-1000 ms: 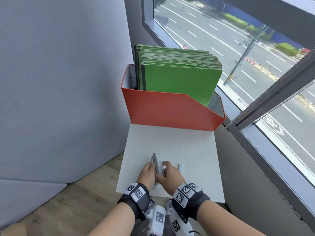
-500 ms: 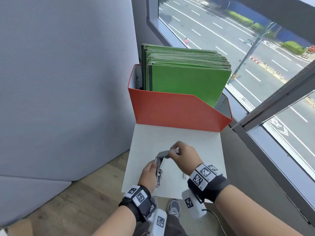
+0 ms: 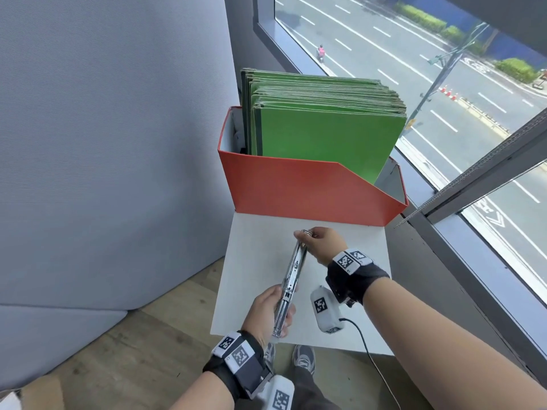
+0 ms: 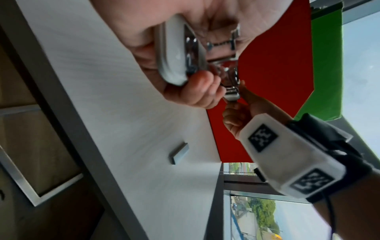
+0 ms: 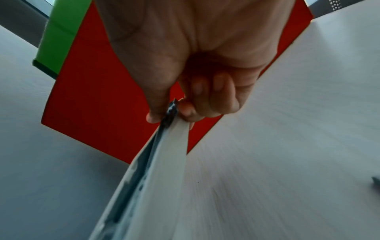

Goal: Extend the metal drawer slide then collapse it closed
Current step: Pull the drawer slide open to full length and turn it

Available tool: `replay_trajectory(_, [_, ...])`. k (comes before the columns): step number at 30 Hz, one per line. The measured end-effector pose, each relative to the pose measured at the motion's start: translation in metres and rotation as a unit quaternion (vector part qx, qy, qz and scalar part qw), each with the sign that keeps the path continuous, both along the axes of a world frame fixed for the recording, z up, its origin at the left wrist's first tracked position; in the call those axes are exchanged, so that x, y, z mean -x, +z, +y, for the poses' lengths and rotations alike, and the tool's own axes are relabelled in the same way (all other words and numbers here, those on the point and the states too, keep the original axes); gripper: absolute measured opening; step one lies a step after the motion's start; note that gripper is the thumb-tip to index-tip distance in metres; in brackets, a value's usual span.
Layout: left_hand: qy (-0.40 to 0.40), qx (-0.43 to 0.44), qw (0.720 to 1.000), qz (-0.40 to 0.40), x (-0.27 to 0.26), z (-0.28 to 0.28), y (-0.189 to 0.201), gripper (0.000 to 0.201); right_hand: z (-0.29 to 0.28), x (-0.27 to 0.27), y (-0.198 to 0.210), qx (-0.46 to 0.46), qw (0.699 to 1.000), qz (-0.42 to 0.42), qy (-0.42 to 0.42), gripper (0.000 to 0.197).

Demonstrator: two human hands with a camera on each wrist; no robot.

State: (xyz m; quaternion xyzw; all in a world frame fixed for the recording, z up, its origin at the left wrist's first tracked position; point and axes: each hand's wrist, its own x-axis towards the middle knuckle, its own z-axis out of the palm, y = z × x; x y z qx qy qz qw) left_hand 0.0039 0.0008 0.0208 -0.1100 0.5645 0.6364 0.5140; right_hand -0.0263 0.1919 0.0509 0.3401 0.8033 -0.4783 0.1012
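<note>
The left hand (image 3: 268, 313) clenches the near, wider section of the metal drawer slide (image 3: 291, 279), fingers curled around its outer channel. The right hand (image 3: 324, 242) pinches the far tip of the slide's inner rail between thumb and fingers (image 5: 197, 112). The slide is drawn out long and held in the air above the white desk (image 3: 340, 279), running from near left to far right. Behind it on the desk stands a red file box (image 3: 305, 190) holding green folders (image 3: 325, 134).
</note>
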Motion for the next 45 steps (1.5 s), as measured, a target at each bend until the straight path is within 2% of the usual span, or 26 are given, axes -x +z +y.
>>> replay_trajectory(3, [-0.003,0.026,0.999,0.022,0.001,0.000,0.002,0.045,-0.002,-0.006,-0.001,0.082,0.995,0.032,-0.051,0.038])
replay_trajectory(5, [0.003,0.031,0.999,0.026,0.003,0.002,0.001,0.045,0.002,-0.018,-0.007,0.090,0.993,0.025,-0.074,0.033])
replay_trajectory(10, [0.057,0.042,0.997,0.018,0.012,0.013,-0.005,0.044,0.004,-0.065,-0.041,-0.048,0.995,-0.066,-0.048,0.021])
replay_trajectory(16, [0.096,0.035,0.995,-0.008,0.017,0.022,-0.015,0.040,-0.022,-0.091,-0.059,-0.080,0.991,-0.095,-0.059,0.036])
replay_trajectory(19, [0.132,0.010,0.991,-0.021,0.017,0.027,-0.019,0.036,-0.033,-0.093,-0.062,-0.097,0.990,-0.098,-0.031,0.034])
replay_trajectory(23, [0.141,0.015,0.990,-0.016,0.018,0.032,-0.021,0.033,-0.040,-0.091,-0.062,-0.116,0.989,-0.091,0.003,0.022])
replay_trajectory(27, [0.132,0.019,0.991,-0.004,0.018,0.032,-0.020,0.032,-0.038,-0.087,-0.056,-0.079,0.993,-0.077,-0.039,0.020])
replay_trajectory(30, [0.122,0.024,0.992,0.005,0.018,0.032,-0.018,0.032,-0.038,-0.084,-0.042,-0.018,0.996,-0.024,-0.089,0.017])
replay_trajectory(33, [0.127,0.018,0.992,0.000,0.016,0.033,-0.019,0.029,-0.048,-0.077,-0.024,0.013,0.996,0.029,-0.082,0.017])
replay_trajectory(38, [0.119,0.032,0.992,0.005,0.012,0.033,-0.019,0.033,-0.066,-0.071,-0.009,-0.014,0.998,0.051,-0.023,0.019])
replay_trajectory(45, [0.131,0.023,0.991,0.004,0.010,0.031,-0.016,0.031,-0.077,-0.074,-0.012,-0.068,0.996,0.064,0.007,0.019])
